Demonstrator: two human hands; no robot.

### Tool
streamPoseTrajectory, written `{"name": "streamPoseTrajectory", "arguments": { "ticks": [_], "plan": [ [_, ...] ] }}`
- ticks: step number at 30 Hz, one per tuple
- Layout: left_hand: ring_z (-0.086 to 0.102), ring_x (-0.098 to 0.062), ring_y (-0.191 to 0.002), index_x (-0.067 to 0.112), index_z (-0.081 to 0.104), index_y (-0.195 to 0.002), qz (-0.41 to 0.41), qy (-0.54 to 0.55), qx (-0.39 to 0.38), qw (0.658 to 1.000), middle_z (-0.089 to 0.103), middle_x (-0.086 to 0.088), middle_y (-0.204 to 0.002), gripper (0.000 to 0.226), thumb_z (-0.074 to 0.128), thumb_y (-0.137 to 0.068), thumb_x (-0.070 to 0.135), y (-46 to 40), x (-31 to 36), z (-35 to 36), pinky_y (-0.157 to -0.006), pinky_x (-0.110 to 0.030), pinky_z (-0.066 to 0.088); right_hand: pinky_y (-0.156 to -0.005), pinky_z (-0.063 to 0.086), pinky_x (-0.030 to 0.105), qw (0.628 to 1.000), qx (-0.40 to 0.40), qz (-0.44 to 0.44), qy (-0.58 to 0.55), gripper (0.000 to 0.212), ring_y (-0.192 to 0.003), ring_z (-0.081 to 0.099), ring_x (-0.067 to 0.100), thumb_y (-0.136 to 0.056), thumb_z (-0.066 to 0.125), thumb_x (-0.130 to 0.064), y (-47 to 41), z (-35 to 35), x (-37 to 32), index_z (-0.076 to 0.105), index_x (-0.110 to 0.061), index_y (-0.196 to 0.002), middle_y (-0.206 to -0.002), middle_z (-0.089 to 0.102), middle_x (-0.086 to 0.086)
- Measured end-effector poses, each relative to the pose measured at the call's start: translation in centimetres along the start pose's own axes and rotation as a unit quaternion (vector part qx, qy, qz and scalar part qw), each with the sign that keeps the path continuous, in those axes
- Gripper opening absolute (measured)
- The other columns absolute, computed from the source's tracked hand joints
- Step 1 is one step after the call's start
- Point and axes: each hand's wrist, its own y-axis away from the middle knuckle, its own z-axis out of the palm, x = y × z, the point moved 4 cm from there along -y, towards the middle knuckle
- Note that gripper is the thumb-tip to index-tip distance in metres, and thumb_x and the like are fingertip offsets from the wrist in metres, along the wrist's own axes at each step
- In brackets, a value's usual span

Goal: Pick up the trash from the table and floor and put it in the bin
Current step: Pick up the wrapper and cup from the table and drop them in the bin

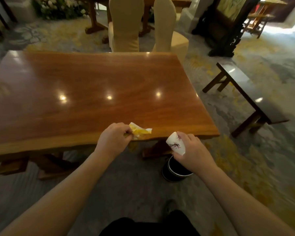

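Observation:
A yellow and white crumpled wrapper (140, 131) lies at the near edge of the polished wooden table (92, 92), and my left hand (113, 139) pinches its left end. My right hand (192, 150) holds a white paper cup (175, 143) with a dark red branch print, tilted with its base toward the upper left, just off the table's near right corner. Directly under that hand stands a dark round bin (174, 172) with a pale rim on the carpet, partly hidden by my wrist.
Two chairs in cream covers (124, 26) stand at the table's far side. A dark low bench (245, 92) sits to the right. A dark carved cabinet (228, 24) stands at the back right. Patterned carpet covers the floor; my dark-clothed legs (148, 225) show at the bottom.

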Motion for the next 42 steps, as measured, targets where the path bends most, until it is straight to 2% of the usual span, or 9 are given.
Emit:
{"name": "streamPoseTrajectory", "arguments": {
  "ticks": [4, 10, 13, 21, 26, 31, 35, 42],
  "plan": [
    [0.055, -0.008, -0.081, 0.024, 0.074, -0.093, 0.011, 0.010, -0.002, 1.000, 0.066, 0.011, -0.089, 0.007, 0.072, -0.086, 0.025, 1.0, 3.8, 2.2, -0.069, -0.025, 0.047, -0.087, 0.051, 0.040, 1.000, 0.005, 0.006, -0.014, 0.084, -0.110, 0.044, 0.018, -0.077, 0.069, -0.049, 2.6, -0.2, 2.2, 0.029, -0.026, -0.148, -0.123, 0.048, -0.004],
    [0.052, -0.007, -0.086, 0.023, 0.075, -0.093, 0.007, 0.006, -0.027, 1.000, 0.064, 0.010, -0.094, 0.008, 0.073, -0.085, 0.026, -0.1, 10.8, 9.2, -0.072, -0.023, 0.039, -0.089, 0.049, 0.040, 0.999, -0.011, 0.028, -0.043, 0.084, -0.112, 0.045, 0.021, -0.077, 0.070, -0.048, 3.9, 0.0, 10.9, 0.033, -0.023, -0.148, -0.122, 0.042, 0.000],
    [0.051, -0.008, -0.090, 0.025, 0.073, -0.094, -0.026, 0.023, -0.055, 0.998, 0.058, 0.011, -0.096, 0.008, 0.072, -0.087, 0.028, -0.6, 14.2, 14.2, -0.076, -0.024, 0.041, -0.087, 0.049, 0.039, 0.995, -0.033, 0.053, -0.074, 0.082, -0.109, 0.046, 0.022, -0.077, 0.072, -0.045, 4.1, 0.4, 16.7, 0.035, -0.025, -0.147, -0.120, 0.040, 0.001],
    [0.052, -0.010, -0.082, 0.024, 0.076, -0.090, -0.094, 0.023, -0.099, 0.990, 0.055, 0.010, -0.087, 0.008, 0.072, -0.086, 0.030, -2.0, 20.5, 28.1, -0.068, -0.025, 0.038, -0.086, 0.048, 0.043, 0.981, -0.103, 0.119, -0.110, 0.070, -0.109, 0.050, 0.030, -0.074, 0.073, -0.041, 4.0, 4.7, 30.2, 0.045, -0.021, -0.135, -0.120, 0.047, 0.007],
    [0.052, -0.011, -0.084, 0.022, 0.076, -0.093, -0.113, 0.028, -0.146, 0.982, 0.057, 0.007, -0.090, 0.011, 0.070, -0.088, 0.029, -3.5, 19.2, 35.8, -0.069, -0.026, 0.038, -0.087, 0.047, 0.043, 0.966, -0.135, 0.177, -0.134, 0.068, -0.107, 0.053, 0.033, -0.074, 0.076, -0.041, 2.6, 10.1, 35.4, 0.050, -0.017, -0.132, -0.119, 0.050, 0.010],
    [0.053, -0.016, -0.083, 0.017, 0.076, -0.094, -0.134, 0.039, -0.188, 0.972, 0.055, 0.002, -0.090, 0.013, 0.072, -0.087, 0.027, -6.1, 14.8, 45.5, -0.068, -0.029, 0.037, -0.089, 0.048, 0.044, 0.951, -0.142, 0.233, -0.146, 0.066, -0.108, 0.054, 0.033, -0.075, 0.075, -0.045, -0.3, 18.5, 39.4, 0.052, -0.023, -0.133, -0.119, 0.051, 0.008],
    [0.058, -0.021, -0.089, 0.016, 0.074, -0.099, -0.121, 0.017, -0.229, 0.966, 0.059, -0.004, -0.097, 0.017, 0.068, -0.088, 0.028, -8.1, 11.4, 53.3, -0.073, -0.034, 0.046, -0.091, 0.047, 0.042, 0.939, -0.142, 0.267, -0.165, 0.063, -0.108, 0.055, 0.032, -0.075, 0.074, -0.041, -2.9, 25.7, 42.2, 0.053, -0.020, -0.131, -0.118, 0.051, 0.009],
    [0.062, -0.024, -0.093, 0.017, 0.074, -0.099, -0.118, 0.006, -0.259, 0.959, 0.062, -0.005, -0.103, 0.016, 0.070, -0.087, 0.027, -9.2, 7.7, 62.4, -0.077, -0.041, 0.053, -0.080, 0.045, 0.037, 0.935, -0.172, 0.280, -0.131, 0.062, -0.103, 0.057, 0.032, -0.072, 0.074, -0.043, -5.8, 34.2, 45.6, 0.054, -0.019, -0.125, -0.117, 0.052, 0.009]
  ]
}}
